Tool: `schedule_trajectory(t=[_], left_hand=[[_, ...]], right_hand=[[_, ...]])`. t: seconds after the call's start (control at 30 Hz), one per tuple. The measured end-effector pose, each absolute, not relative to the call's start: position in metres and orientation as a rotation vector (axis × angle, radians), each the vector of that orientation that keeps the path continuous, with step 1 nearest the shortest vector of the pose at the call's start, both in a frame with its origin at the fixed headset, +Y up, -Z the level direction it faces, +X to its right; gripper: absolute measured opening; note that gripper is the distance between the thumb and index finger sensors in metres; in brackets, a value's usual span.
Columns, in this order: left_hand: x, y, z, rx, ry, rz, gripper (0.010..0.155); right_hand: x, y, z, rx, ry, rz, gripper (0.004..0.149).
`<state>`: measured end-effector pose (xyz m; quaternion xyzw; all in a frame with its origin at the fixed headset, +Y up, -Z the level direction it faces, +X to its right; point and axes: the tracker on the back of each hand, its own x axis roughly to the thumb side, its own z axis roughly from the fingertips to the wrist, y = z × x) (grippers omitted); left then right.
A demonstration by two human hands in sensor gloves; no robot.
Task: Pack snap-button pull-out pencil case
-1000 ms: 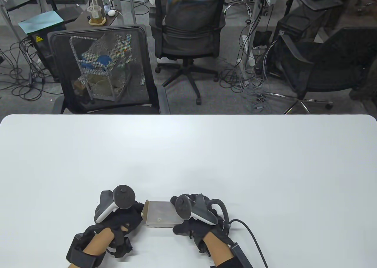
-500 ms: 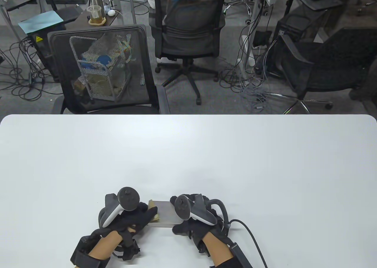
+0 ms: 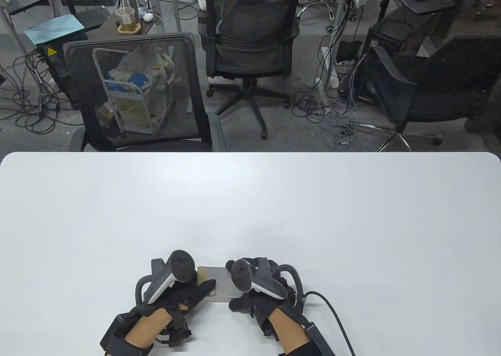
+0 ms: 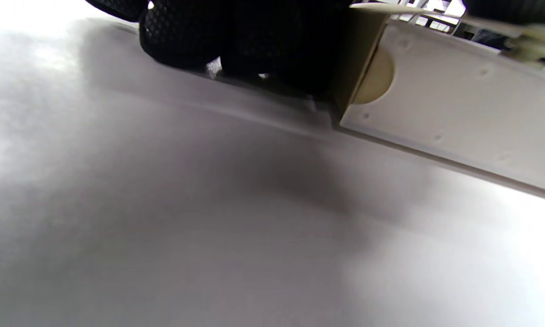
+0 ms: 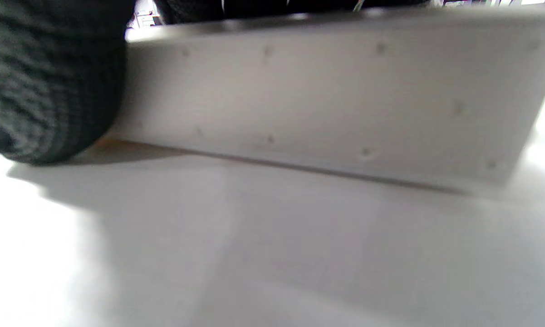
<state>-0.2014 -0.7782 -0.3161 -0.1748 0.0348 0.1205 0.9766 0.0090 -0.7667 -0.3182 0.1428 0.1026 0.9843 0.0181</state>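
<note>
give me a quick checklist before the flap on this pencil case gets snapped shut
1. Case flat on the table: ok.
2. Right hand steadies the case's right end: ok.
3. Left hand lies over the tan flap: ok.
4. Inner tray pushed fully in: cannot tell, the left hand covers that end.
5. Snap halves lined up: cannot tell.
6. Nothing else beside the case: ok.

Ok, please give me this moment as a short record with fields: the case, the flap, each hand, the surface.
case: grey pencil case lying flat on the white table, near its front edge
flap: tan flap at the case's left end, folded over onto the top
left hand: left hand rests on the flap end, fingers on the top
right hand: right hand holds the right end
snap state: cannot tell
</note>
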Motion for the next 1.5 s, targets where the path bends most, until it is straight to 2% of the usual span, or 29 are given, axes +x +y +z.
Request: schedule_trajectory(t=[0.5, 0.87, 1.03, 1.1, 1.3, 1.4, 1.5], left_hand=[[-0.188, -0.776, -0.307, -0.291, 0.094, 0.107, 0.081], [-0.197, -0.776, -0.309, -0.28, 0.075, 0.197, 0.081], [-0.204, -0.762, -0.312, -0.302, 0.043, 0.201, 0.078], [-0.209, -0.752, -0.313, -0.257, 0.05, 0.195, 0.077], [-0.238, -0.715, -0.315, 0.001, 0.106, 0.095, 0.074], [-0.255, -0.708, -0.316, 0.158, 0.166, 0.005, 0.075], [-0.267, -0.714, -0.316, 0.242, 0.181, -0.089, 0.084]], right_hand=[[0.007, -0.767, -0.318, 0.444, 0.321, 3.063, 0.091], [0.009, -0.768, -0.319, 0.444, 0.334, 3.044, 0.092], [0.009, -0.768, -0.319, 0.447, 0.334, 3.04, 0.092], [0.01, -0.768, -0.319, 0.448, 0.335, 3.039, 0.092], [0.01, -0.769, -0.319, 0.453, 0.331, 3.036, 0.092], [0.011, -0.769, -0.319, 0.453, 0.331, 3.033, 0.092], [0.011, -0.769, -0.319, 0.454, 0.329, 3.032, 0.092]])
